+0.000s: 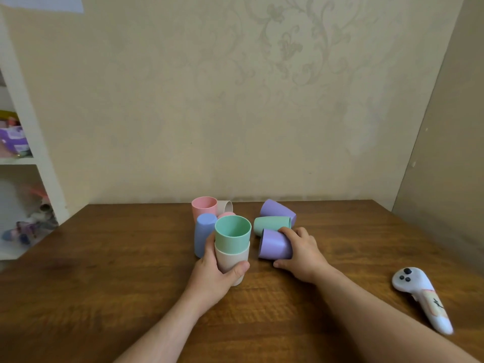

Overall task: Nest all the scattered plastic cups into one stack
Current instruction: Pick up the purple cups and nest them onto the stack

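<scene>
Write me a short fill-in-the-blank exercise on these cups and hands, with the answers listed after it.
1. The left hand grips a beige cup with a ____ cup nested in it.
2. The right hand closes on a purple cup lying on its ____.
3. The white controller lies on the table to the person's ____.

Answers: green; side; right

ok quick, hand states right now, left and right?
Left hand: closed around the beige cup, which has the green cup nested in it.
Right hand: closed on the tipped purple cup.
</scene>
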`<state>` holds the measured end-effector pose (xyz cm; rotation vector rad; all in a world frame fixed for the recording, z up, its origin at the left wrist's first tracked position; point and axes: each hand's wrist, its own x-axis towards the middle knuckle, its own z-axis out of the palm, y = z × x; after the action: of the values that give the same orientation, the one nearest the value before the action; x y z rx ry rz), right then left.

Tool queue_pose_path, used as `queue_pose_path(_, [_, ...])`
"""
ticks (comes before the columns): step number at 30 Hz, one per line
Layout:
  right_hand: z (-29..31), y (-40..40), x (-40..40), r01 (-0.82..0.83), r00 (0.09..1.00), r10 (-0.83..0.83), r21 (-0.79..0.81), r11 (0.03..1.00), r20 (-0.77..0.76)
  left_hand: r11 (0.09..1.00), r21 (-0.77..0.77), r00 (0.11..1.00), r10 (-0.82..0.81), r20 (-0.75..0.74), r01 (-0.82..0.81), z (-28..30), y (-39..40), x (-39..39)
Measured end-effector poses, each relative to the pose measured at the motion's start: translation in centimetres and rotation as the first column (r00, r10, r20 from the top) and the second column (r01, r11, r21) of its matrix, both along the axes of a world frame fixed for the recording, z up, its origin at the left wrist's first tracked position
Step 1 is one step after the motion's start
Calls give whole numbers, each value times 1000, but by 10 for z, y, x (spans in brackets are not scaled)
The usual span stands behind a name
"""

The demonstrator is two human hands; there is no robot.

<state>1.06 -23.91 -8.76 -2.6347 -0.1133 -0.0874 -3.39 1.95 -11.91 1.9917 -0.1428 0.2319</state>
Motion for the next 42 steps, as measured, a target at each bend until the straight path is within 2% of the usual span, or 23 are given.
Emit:
queue_pose_path(10, [-6,-11,2,1,999,-4,99,995,37,1000,-19,1000,-11,-11,10,1,0,-1])
queue_pose_path(14, [-13,-20,-9,60,994,-80,246,968,75,999,-31,1000,29,0,-29,-1,-2,-1])
queue_pose_path(19, [-24,-30,-21,141,985,-174,540,830,11,997,-16,997,81,11,-81,8,-9,1])
queue_pose_path(22, [-27,-33,-20,169,979,-205,611,773,-11,999,-12,999,34,3,-34,13,-24,2])
queue_pose_path(25, [-20,-31,-18,185,978,-202,654,734,-49,996,-82,1000,-28,12,28,8,-47,-1])
queue_pose_path(27, [-5,-28,-18,200,969,-243,715,670,-44,990,-131,998,-45,32,49,3,-59,-1])
queue_pose_path(30, [32,-21,-18,92,952,-293,829,552,90,984,-165,997,-61,50,68,1,-68,0])
queue_pose_path(32, [63,-12,-20,-36,946,-271,887,460,179,981,-177,996,-67,56,76,0,-70,3])
queue_pose_path(34, [91,-1,-26,-120,948,-220,901,418,228,978,-190,996,-80,49,88,1,-72,5])
queue_pose_path(35, [100,4,-28,-150,952,-179,886,438,250,975,-201,995,-89,43,96,2,-73,6])
queue_pose_path(37, [108,14,-32,-186,961,-71,818,544,266,968,-223,993,-116,31,120,5,-74,8])
queue_pose_path(40, [94,27,-31,-182,979,63,699,692,192,957,-242,987,-160,20,160,8,-77,12])
queue_pose_path(42, [75,32,-27,-158,987,96,683,713,127,955,-257,989,-148,25,150,6,-79,15])
